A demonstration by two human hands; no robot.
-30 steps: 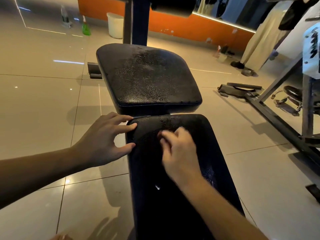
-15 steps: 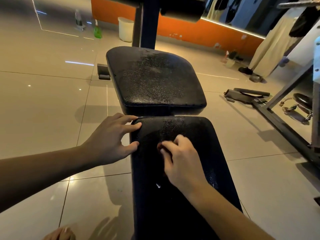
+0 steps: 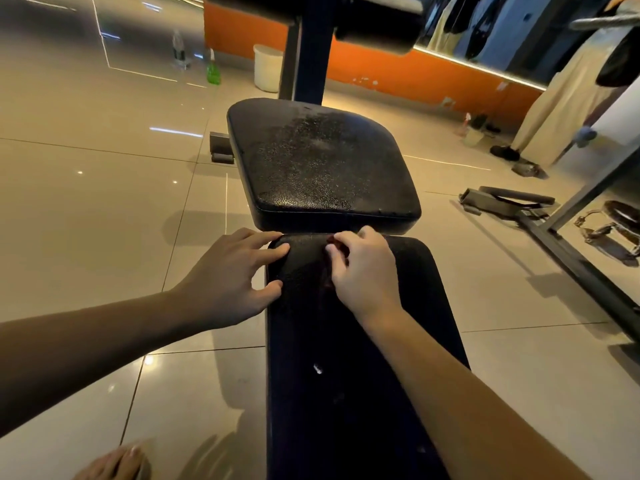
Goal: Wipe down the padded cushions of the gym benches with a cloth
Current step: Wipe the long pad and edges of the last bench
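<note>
The back cushion [image 3: 311, 410] is lying with its long axis running from the bottom edge of the view straight away from the person, and its far end is pointing at the seat cushion [image 3: 322, 168]. The seat cushion is sitting just beyond that end, wider and standing slightly higher, with droplets glistening across its top. Beyond it the upright post [image 3: 308, 46] is rising out of view.

The left hand [image 3: 235, 275] is resting on the far left corner of the back cushion. Its fingers are lying straight and spread on the top surface, and the thumb is touching the left side edge. The right hand [image 3: 363, 271] is resting on top of the same cushion near its far end, with the fingers curled under and the tips pressing down.

Bare floor tiles [image 3: 104, 220] are lying open along the left side of both cushions. On the right, a metal frame [image 3: 571, 258] is crossing the floor well apart from the bench.

A dark reddish patch is showing beneath the right fingers; whether it is the cloth, and whether the hand is gripping it, cannot be told. The near end of the back cushion is cut off by the bottom edge. A white speck [image 3: 317, 368] is showing on the cushion top.
</note>
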